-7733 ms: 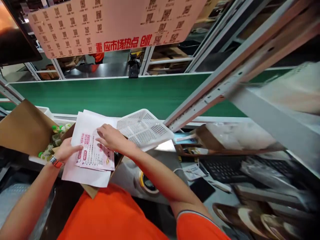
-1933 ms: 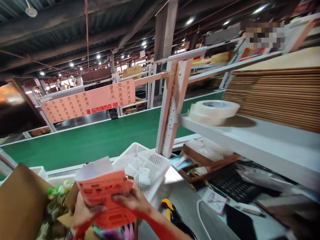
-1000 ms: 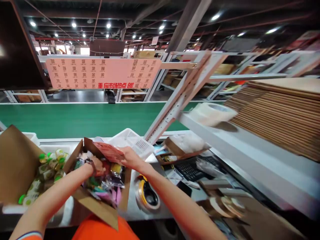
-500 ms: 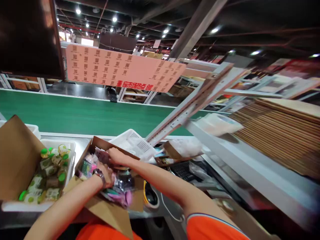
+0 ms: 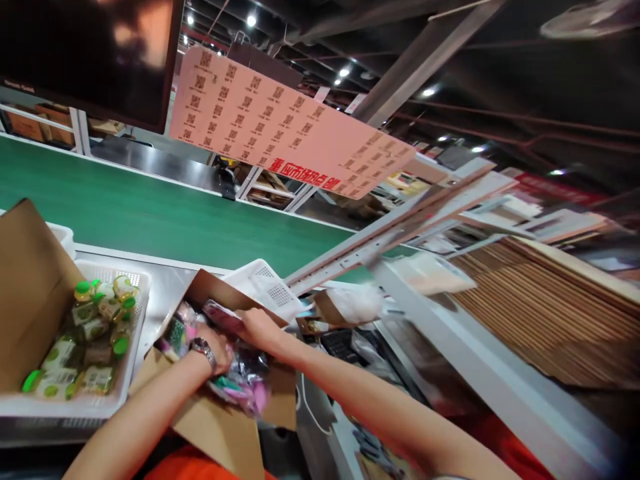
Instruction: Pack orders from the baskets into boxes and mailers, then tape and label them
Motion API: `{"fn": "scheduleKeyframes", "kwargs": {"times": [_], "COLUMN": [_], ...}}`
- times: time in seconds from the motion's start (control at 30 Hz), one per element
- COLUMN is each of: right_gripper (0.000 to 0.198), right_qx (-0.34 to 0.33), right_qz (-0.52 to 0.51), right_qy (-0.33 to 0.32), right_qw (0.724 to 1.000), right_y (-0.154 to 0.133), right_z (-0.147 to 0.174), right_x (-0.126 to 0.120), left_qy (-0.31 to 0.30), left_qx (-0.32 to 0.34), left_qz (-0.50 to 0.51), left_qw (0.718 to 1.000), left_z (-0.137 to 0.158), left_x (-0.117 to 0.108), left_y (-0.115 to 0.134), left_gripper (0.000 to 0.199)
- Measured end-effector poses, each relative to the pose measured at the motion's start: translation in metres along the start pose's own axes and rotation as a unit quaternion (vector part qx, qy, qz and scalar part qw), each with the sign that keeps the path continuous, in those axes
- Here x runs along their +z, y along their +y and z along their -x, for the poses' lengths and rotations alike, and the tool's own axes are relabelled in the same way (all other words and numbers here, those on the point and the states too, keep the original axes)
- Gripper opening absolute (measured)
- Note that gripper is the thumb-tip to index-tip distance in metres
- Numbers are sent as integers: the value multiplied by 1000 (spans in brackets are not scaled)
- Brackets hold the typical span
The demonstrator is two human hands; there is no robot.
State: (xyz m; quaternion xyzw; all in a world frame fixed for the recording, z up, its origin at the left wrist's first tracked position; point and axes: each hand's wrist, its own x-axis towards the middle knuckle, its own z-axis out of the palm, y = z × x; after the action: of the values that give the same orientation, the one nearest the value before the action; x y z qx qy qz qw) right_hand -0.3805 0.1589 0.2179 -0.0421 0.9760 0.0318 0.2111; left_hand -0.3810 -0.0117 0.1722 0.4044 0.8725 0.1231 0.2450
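While the green conveyor belt (image 5: 150, 213) ran along the far edge of the desk (image 5: 165, 293) and a pink sign (image 5: 285, 133) of printed codes hung above it, the work sat at the near edge. A white mesh tray (image 5: 130, 373) lay toward the left end of the desk, filled with small green-capped bottles (image 5: 85, 347), a brown cardboard flap (image 5: 30, 287) standing against its left side. Just right of the tray stood an open cardboard box (image 5: 220, 420), crammed with bright packets (image 5: 245, 387) in pink, green and clear wrap that bulged above its rim. An empty white basket (image 5: 265, 287) rested behind the box.

Both hands were down in the box. The left hand (image 5: 220, 350), a watch at its wrist, pressed on the packets; whether its fingers gripped anything could not be told. The right hand (image 5: 260, 327) had its fingers closed on a pink leaflet (image 5: 223, 313) lying flat on top of the packets at the box's far side.

Judging by the overfilled box, the loose packets near the front flap could slide out over the desk's near edge if the hands pushed down unevenly. The leaflet could also crumple or tear if forced between tightly packed wrappers.
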Motion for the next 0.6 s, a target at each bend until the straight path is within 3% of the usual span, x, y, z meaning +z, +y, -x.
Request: {"fn": "scheduleKeyframes", "kwargs": {"times": [0.13,0.37,0.47,0.6], "right_gripper": [20,21,18,25], "right_qx": [9,1,-7,-30], "right_qz": [-1,1,2,-3], "right_qy": [-35,-55,-54,-12], "right_qw": [999,998,999,999], "right_y": [0,-26,-29,-24], "right_z": [-21,-74,-73,-44], "right_x": [7,15,9,-5], "left_qy": [7,40,60,42], "left_qx": [-16,-26,-32,-32], "left_qz": [-12,-9,-8,-5], "left_qw": [1000,999,998,999], "left_z": [3,-2,-1,-2], "left_x": [0,4,4,3], "left_y": [-2,-4,-7,-8], "left_gripper": [60,59,60,53]}}
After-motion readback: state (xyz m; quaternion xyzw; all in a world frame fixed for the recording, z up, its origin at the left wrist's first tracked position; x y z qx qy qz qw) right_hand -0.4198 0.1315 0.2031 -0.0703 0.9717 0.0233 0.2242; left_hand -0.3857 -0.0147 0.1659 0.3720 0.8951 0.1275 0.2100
